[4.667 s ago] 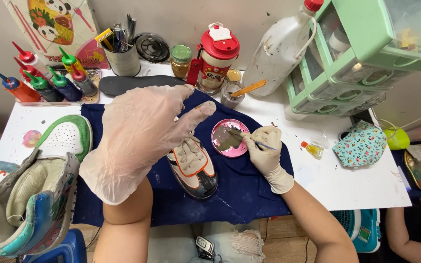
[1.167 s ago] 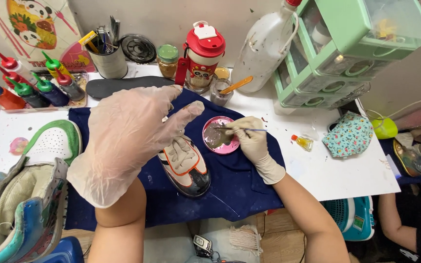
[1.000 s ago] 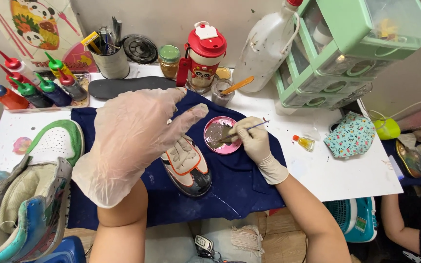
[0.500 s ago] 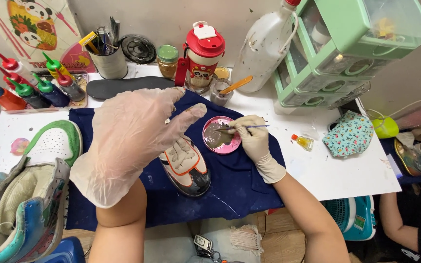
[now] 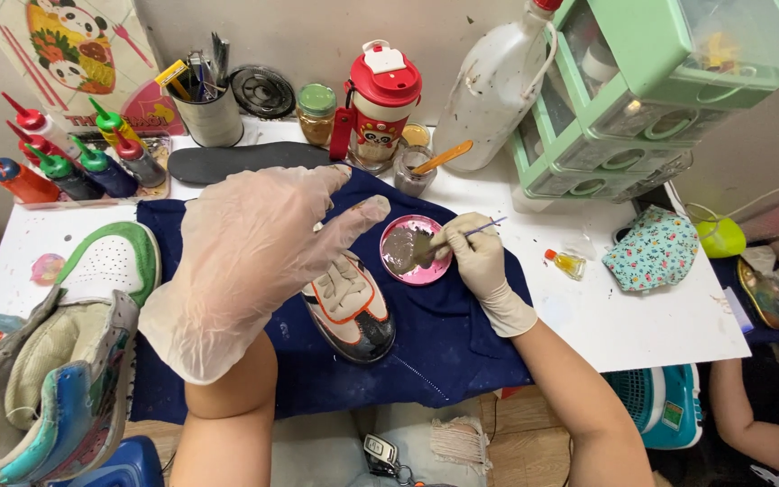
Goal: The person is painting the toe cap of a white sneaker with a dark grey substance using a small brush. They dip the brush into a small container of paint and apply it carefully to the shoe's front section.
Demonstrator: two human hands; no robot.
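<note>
The right hand (image 5: 480, 261) in its pale glove is pinching a thin brush (image 5: 472, 233), fingers closed around the handle, and the bristle end is dipping into the pink paint dish (image 5: 412, 250), which is lying just left of this hand, touching the brush tip. The small sneaker (image 5: 351, 305) is resting lower and further left of the right hand, near the dish, on the dark blue cloth (image 5: 462, 352). Its long axis is running almost away from the person, toe toward the body. The left hand (image 5: 254, 252), in a loose clear glove, is hanging open above the shoe with fingers spread, holding nothing. The sneaker is looking white with orange trim and a glossy dark toe.
</note>
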